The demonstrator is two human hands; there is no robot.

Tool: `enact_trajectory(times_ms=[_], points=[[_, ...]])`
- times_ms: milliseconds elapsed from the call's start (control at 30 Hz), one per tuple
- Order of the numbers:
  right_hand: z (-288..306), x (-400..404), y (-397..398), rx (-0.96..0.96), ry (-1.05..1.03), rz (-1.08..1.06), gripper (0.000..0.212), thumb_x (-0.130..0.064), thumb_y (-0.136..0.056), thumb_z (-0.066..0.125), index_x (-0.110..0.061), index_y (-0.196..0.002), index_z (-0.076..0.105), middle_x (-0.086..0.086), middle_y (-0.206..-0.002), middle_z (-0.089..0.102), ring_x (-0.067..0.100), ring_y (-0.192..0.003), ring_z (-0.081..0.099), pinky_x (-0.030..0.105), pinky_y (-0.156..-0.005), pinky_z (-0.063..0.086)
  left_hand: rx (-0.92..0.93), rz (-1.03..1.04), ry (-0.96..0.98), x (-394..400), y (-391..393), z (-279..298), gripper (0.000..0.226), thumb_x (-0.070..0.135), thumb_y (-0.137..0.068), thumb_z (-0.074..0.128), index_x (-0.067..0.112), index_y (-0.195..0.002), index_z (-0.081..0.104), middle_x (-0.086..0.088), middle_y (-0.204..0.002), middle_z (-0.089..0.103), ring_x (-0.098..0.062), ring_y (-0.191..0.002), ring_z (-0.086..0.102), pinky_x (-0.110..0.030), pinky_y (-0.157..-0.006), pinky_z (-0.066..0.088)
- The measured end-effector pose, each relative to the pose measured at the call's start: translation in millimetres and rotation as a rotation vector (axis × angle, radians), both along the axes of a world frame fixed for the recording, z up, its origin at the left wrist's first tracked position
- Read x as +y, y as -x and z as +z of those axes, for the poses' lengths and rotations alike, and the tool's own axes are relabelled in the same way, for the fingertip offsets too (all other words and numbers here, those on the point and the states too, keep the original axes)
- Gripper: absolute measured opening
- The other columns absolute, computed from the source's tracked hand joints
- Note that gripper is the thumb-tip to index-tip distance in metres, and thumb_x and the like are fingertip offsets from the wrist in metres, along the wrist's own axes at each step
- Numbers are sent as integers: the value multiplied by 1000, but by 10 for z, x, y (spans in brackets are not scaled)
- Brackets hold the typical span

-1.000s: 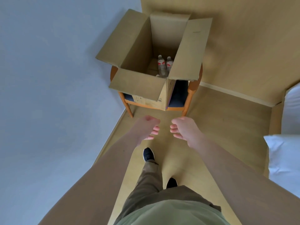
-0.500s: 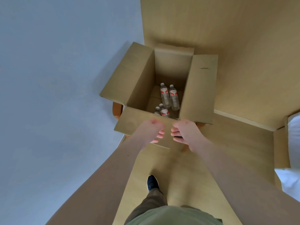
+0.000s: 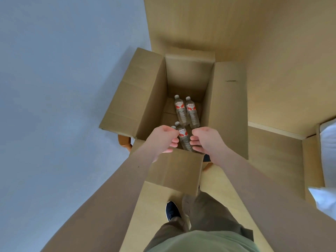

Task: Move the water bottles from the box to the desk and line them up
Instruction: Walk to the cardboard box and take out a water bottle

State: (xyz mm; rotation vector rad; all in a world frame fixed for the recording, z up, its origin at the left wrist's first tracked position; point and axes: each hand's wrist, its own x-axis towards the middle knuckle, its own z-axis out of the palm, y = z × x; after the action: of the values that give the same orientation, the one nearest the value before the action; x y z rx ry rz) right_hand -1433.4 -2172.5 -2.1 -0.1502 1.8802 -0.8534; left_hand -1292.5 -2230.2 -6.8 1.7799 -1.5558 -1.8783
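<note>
Four bottles lie flat in the box (image 3: 189, 77). Left hand (image 3: 163, 140) and right hand (image 3: 207, 140) hover loosely curled, grip empty, either side of the near bottle (image 3: 184, 138). I'd reach deeper, wrap each hand round a bottle's middle, then lift clear of the flaps.

box (image 3: 151, 91): matt brown cardboard | bottles (image 3: 192, 113): clear glossy plastic | floor (image 3: 272, 151): smooth pale wood

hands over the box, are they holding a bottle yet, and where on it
Nothing is held. The left hand and right hand hang loosely curled above the box; the nearest bottle lies between them, ungripped.
</note>
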Motion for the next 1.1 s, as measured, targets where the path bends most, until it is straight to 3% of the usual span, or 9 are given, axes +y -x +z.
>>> enact_trajectory(times_ms=[167,267,367,467,700,767,867,967,1100], points=[[-217,-381,199,-3,-32,32,18,-16,-101,59,-16,-83,60,9,-97,70,21,-100,70,35,-90,59,-27,31,-14,-341,162,-76,14,29,-102,57,19,-108,63,-10,-106,74,-21,-101,71,-37,-92,59],[-391,-615,324,-55,-27,66,10,-15,-101,58,-11,-92,60,7,-95,68,16,-89,68,32,-84,59,-49,48,-35,-549,277,-138,13,30,-102,57,20,-106,63,-9,-107,74,-20,-101,71,-34,-88,59],[-608,-791,428,-82,50,143,8,-10,-97,56,-8,-103,61,5,-93,65,17,-83,64,38,-85,58,-80,74,-49,-750,389,-248,9,28,-102,57,22,-99,62,-10,-108,73,-21,-102,70,-35,-90,59],[-782,-913,463,-29,1,155,6,-16,-100,57,-15,-98,62,3,-96,67,13,-87,67,26,-72,58,-106,106,-68,-921,483,-402,9,26,-102,58,21,-96,62,-14,-111,72,-24,-102,70,-35,-89,58],[-1171,-1166,518,24,-92,160,17,-21,-99,55,-21,-83,62,7,-92,68,22,-91,68,41,-89,59,-175,119,-126,-1252,602,-987,4,26,-101,60,22,-103,61,-8,-107,70,-18,-100,68,-25,-73,55],[-1308,-1243,501,33,-114,151,16,-22,-100,54,-19,-87,62,5,-90,67,20,-88,66,37,-81,59,-192,130,-147,-1323,600,-1184,3,27,-100,62,24,-100,61,-4,-103,69,-15,-96,67,-25,-70,54],[-1547,-1373,444,8,-141,138,8,-26,-102,55,-22,-95,57,-2,-90,63,12,-83,60,25,-61,45,-209,143,-210,-1423,652,-1513,4,28,-99,63,26,-101,61,-3,-104,69,-16,-97,67,-29,-74,54],[-1784,-1512,395,-26,-183,87,8,-29,-101,56,-23,-105,56,0,-92,63,14,-82,60,25,-58,43,-242,87,-246,-1495,719,-1843,12,30,-98,65,24,-107,62,-2,-103,68,-17,-95,66,-29,-72,53],[-2102,-1604,410,-15,-247,-2,8,-29,-101,56,-21,-100,56,0,-87,62,15,-76,58,28,-55,41,-277,4,-247,-1573,793,-2213,16,31,-96,65,21,-109,63,-1,-98,67,-16,-89,63,-29,-66,50]])
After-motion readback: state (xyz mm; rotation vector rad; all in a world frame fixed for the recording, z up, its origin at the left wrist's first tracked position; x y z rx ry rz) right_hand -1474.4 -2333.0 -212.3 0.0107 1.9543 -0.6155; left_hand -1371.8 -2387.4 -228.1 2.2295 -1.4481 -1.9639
